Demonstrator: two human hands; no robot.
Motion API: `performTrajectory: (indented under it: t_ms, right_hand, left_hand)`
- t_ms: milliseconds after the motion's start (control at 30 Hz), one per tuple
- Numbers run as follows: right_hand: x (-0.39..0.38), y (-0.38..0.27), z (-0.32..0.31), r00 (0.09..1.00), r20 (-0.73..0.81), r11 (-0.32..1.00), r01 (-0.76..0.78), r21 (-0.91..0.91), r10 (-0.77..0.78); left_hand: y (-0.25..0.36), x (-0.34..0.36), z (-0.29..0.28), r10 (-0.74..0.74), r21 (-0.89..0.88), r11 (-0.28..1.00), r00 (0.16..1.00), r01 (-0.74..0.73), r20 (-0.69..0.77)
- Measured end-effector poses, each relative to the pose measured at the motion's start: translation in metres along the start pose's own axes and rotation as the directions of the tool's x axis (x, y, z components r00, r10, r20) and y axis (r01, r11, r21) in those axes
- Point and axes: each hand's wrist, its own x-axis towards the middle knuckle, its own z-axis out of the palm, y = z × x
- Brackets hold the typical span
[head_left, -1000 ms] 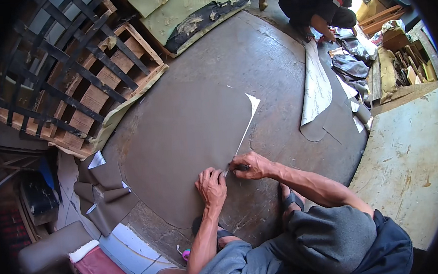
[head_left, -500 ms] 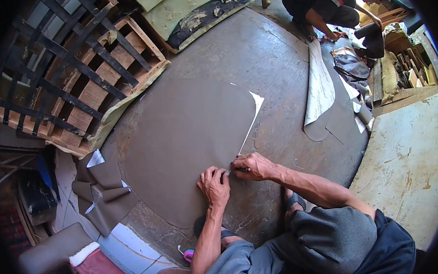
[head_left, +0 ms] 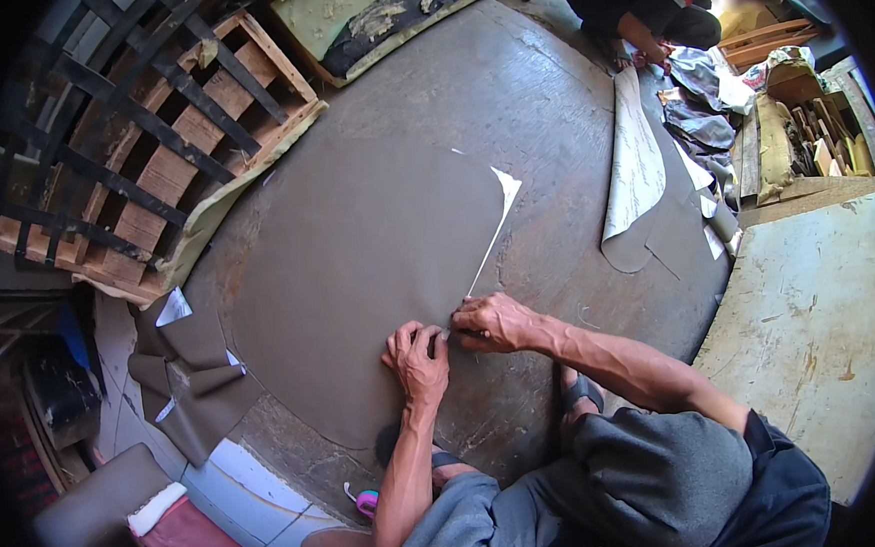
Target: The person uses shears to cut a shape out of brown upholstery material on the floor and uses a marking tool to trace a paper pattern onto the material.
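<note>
A large brown leather-like sheet [head_left: 326, 250] lies flat on the floor before me, a white strip of its underside [head_left: 499, 220] showing along the right edge. My left hand [head_left: 419, 360] is at that sheet's near right edge, fingers curled and pinched against it. Just beside it, almost touching, my right hand [head_left: 496, 323] is closed, knuckles up. Whatever it grips is mostly hidden beneath the fingers. A small pale bit shows between the two hands, too small to name.
Brown scraps [head_left: 188, 374] lie to the left, below a wooden frame with black webbing [head_left: 178, 119]. A partly rolled sheet [head_left: 635, 171] lies right, near a crouching co-worker [head_left: 642, 10]. A pale board [head_left: 802, 331] stands at right. A pink tape measure [head_left: 368, 502] sits near my foot.
Both hands have shifted slightly in the picture along with the whole view, still together at the sheet's edge. The co-worker's outstretched arm and the dark piece it held have left that spot.
</note>
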Motion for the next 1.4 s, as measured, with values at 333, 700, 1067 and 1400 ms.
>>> performTrajectory:
  t_ms: [333,700,1067,1400]
  right_hand:
    - [-0.001,0.002,0.013,0.996,-0.088,0.996,-0.004,0.090,0.012]
    - [0.001,-0.004,0.009,0.997,-0.080,0.996,-0.017,0.089,0.024]
    - [-0.001,-0.001,0.013,0.994,-0.086,0.992,-0.054,0.116,0.064]
    - [0.000,0.007,0.008,0.999,0.053,0.998,-0.018,0.057,0.015]
  left_hand:
    - [-0.006,0.002,-0.002,0.001,-0.022,1.000,1.000,-0.001,-0.007]
    - [-0.010,0.003,-0.003,0.009,-0.015,1.000,1.000,-0.009,-0.001]
    - [-0.011,0.002,-0.004,0.011,-0.021,1.000,1.000,-0.010,0.024]
    - [-0.016,0.001,-0.004,0.018,-0.036,0.999,0.999,-0.016,0.034]
